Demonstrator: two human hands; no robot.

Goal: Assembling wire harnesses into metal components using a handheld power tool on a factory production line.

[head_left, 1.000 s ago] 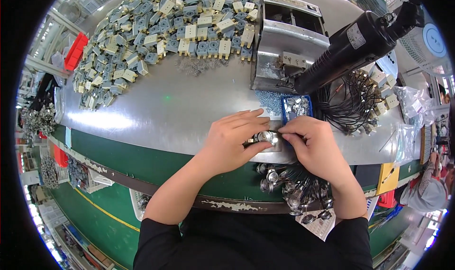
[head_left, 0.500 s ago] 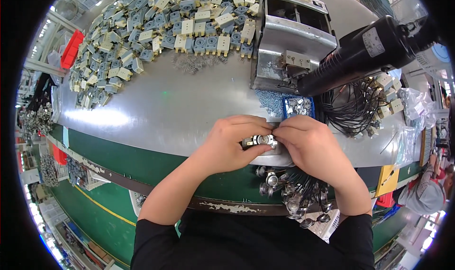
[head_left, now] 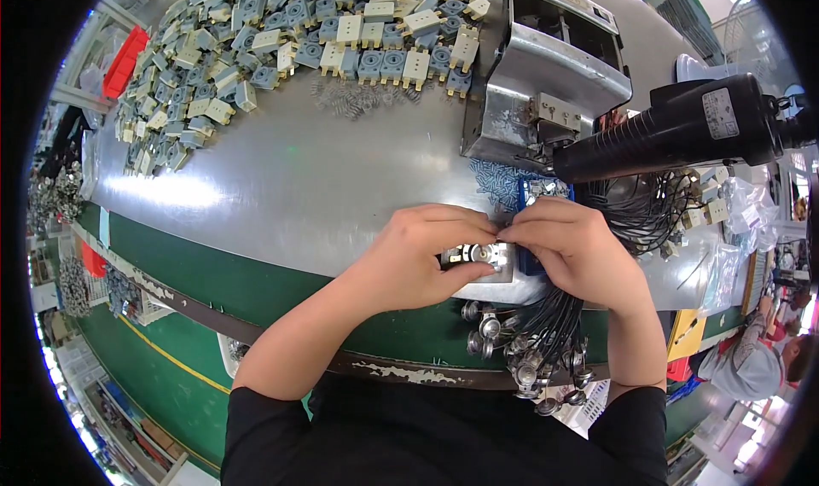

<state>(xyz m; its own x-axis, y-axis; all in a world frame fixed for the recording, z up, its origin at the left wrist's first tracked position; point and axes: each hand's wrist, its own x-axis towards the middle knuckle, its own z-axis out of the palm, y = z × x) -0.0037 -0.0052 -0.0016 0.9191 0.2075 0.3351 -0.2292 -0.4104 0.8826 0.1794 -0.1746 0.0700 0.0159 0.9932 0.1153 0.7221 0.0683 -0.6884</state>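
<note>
A long steel-topped workbench [head_left: 281,187] with a green front edge is curving across the room, its brushed surface shining dully. Everything else is sitting somewhere on or around it.

At the bench's far edge one boxy grey metal machine [head_left: 546,68] is standing, scuffed and angular. To the right of the machine, one black cylindrical power tool [head_left: 674,132] is hanging over the bench, smooth and matte. Spreading along the far left of the bench is a heap of small blocky plastic parts [head_left: 281,34], grey-blue and cream, far too many to count. Just in front of that heap a small scatter of thin wire springs [head_left: 358,98] is lying loose.

Near the bench's front edge, one small flat metal fixture plate [head_left: 490,268] is resting, and on it one round silvery component [head_left: 478,254] is sitting. Two bare hands are working there. The left hand [head_left: 426,260] is curling over the plate's left side, thumb and fingers pinching in at the component. The right hand [head_left: 576,251] is coming in from the plate's right, fingertips meeting the left hand's just above the component; how firmly either hand is clamping it I cannot tell.

Below the front edge of the bench, a bundle of black wires ending in shiny round metal caps [head_left: 529,358] is dangling, roughly a dozen caps visible. One small blue tray [head_left: 542,192] of tiny screws is sitting behind the right hand.
</note>
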